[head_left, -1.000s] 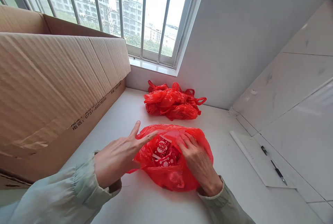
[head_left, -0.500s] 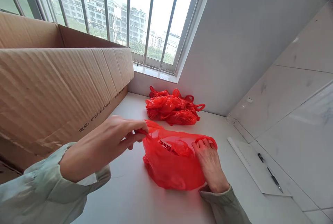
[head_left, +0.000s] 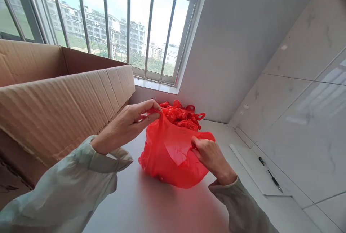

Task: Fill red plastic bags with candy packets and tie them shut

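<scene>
A thin red plastic bag hangs between both hands over the white tabletop. My left hand pinches its upper left corner, which is drawn up to a point. At the bag's right side, my right hand is closed on the upper edge, fingers curled. The bag's lower part bulges; its contents do not show clearly through the plastic. Just behind it, against the wall, lies a pile of tied red plastic bags, partly covered by the raised bag.
A large open cardboard box fills the left side. On the right lie a white paper pad and a black pen, near the tiled wall. A barred window is at the back.
My left hand has lifted the bag's left corner higher. My right hand has turned and closed on the right edge. The printed item seen inside the bag's mouth is now hidden.
</scene>
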Motion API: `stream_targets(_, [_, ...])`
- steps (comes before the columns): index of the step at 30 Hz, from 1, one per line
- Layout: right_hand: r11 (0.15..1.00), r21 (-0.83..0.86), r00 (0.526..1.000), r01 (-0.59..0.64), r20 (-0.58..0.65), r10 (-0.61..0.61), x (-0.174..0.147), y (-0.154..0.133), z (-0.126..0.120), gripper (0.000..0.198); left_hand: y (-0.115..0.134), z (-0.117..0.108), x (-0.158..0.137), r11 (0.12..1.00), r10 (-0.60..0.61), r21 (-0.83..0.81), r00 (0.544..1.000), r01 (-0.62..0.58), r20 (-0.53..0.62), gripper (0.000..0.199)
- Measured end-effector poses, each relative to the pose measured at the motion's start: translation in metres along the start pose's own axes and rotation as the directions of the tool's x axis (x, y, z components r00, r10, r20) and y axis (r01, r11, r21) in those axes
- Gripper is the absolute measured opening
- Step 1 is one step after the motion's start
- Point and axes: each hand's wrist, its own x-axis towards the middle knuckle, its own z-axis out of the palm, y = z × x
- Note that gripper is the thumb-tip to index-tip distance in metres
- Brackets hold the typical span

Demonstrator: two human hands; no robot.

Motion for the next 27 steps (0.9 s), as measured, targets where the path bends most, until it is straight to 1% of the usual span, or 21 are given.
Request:
stream_targets(1, [0.992,0.117,0.998,0.043,-0.056,-0.037,-0.001,0.004,-0.016,0.010,0.003,0.000,0.007,1.000,0.015,-0.011,1.000,-0.015,-0.016,0.021])
stream_targets(2, [0.943,0.315,0.985,0.104,-0.163,-0.054,-0.002,0.008,-0.031,0.012,0.007,0.001,0.014,0.999,0.027,-0.037,0.999,-0.029,-0.035,0.020])
stream_targets(3, [0.849,0.502,0.957,0.168,-0.289,-0.018,-0.002,0.013,-0.045,0.013,0.010,0.002,0.019,0.997,0.036,-0.061,0.997,-0.041,-0.075,0.019])
stream_targets(4, [0.725,0.644,0.911,0.244,-0.409,0.058,-0.002,0.017,-0.057,0.015,0.013,0.003,0.023,0.996,0.042,-0.072,0.990,-0.052,-0.132,0.018])
stream_targets(5, [0.598,0.732,0.848,0.325,-0.505,0.158,-0.001,0.022,-0.065,0.015,0.014,0.003,0.027,0.997,0.042,-0.063,0.980,-0.055,-0.196,0.017])
stream_targets(6, [0.502,0.774,0.785,0.386,-0.561,0.262,0.000,0.026,-0.071,0.016,0.015,0.003,0.029,0.998,0.034,-0.038,0.965,-0.046,-0.262,0.015])
stream_targets(7, [0.430,0.799,0.739,0.420,-0.577,0.348,0.003,0.031,-0.073,0.017,0.013,0.002,0.029,1.000,0.022,-0.002,0.945,-0.024,-0.326,0.014])
stream_targets(8, [0.381,0.826,0.729,0.414,-0.552,0.405,0.006,0.035,-0.072,0.018,0.010,0.001,0.030,0.999,0.006,0.033,0.925,0.007,-0.379,0.013])
stream_targets(10, [0.343,0.894,0.777,0.288,-0.428,0.461,0.011,0.044,-0.065,0.019,0.001,-0.004,0.028,0.995,-0.036,0.069,0.908,0.071,-0.417,0.013])
stream_targets(12, [0.362,0.920,0.808,0.149,-0.324,0.492,0.012,0.051,-0.056,0.018,-0.008,-0.007,0.025,0.991,-0.087,0.062,0.913,0.121,-0.400,0.015])
stream_targets(13, [0.378,0.917,0.797,0.124,-0.319,0.513,0.012,0.054,-0.052,0.017,-0.012,-0.008,0.024,0.990,-0.112,0.040,0.914,0.138,-0.389,0.016])
stream_targets(14, [0.391,0.910,0.766,0.136,-0.347,0.541,0.010,0.057,-0.050,0.017,-0.016,-0.008,0.023,0.988,-0.135,0.012,0.914,0.151,-0.383,0.016])
stream_targets(17, [0.439,0.863,0.623,0.249,-0.490,0.610,0.006,0.061,-0.048,0.015,-0.020,-0.005,0.022,0.986,-0.168,-0.087,0.898,0.144,-0.407,0.016])
stream_targets(18, [0.469,0.844,0.591,0.259,-0.522,0.614,0.004,0.062,-0.048,0.015,-0.021,-0.003,0.022,0.984,-0.172,-0.109,0.896,0.140,-0.408,0.016])
stream_targets(19, [0.510,0.828,0.598,0.232,-0.535,0.596,0.004,0.062,-0.048,0.014,-0.022,-0.002,0.022,0.983,-0.179,-0.112,0.901,0.146,-0.394,0.017])
stream_targets(20, [0.564,0.807,0.644,0.174,-0.527,0.555,0.004,0.062,-0.049,0.013,-0.023,-0.001,0.023,0.981,-0.192,-0.112,0.911,0.162,-0.366,0.017])
stream_targets(22, [0.700,0.713,0.774,0.034,-0.462,0.434,0.004,0.063,-0.049,0.007,-0.025,0.000,0.023,0.976,-0.219,-0.056,0.937,0.212,-0.272,0.019])
stream_targets(23, [0.764,0.645,0.813,-0.011,-0.439,0.382,0.005,0.063,-0.050,0.005,-0.026,0.000,0.023,0.972,-0.229,-0.008,0.948,0.233,-0.221,0.021])
stream_targets(24, [0.813,0.581,0.825,-0.028,-0.445,0.347,0.005,0.062,-0.050,0.004,-0.027,0.000,0.023,0.969,-0.235,0.029,0.955,0.244,-0.182,0.022])
stream_targets(25, [0.843,0.537,0.814,-0.022,-0.480,0.327,0.006,0.062,-0.050,0.004,-0.027,-0.001,0.022,0.969,-0.235,0.046,0.960,0.244,-0.154,0.024])
stream_targets(27, [0.864,0.503,0.759,0.024,-0.572,0.312,0.006,0.061,-0.052,0.003,-0.026,-0.003,0.020,0.974,-0.226,0.003,0.966,0.228,-0.122,0.024])
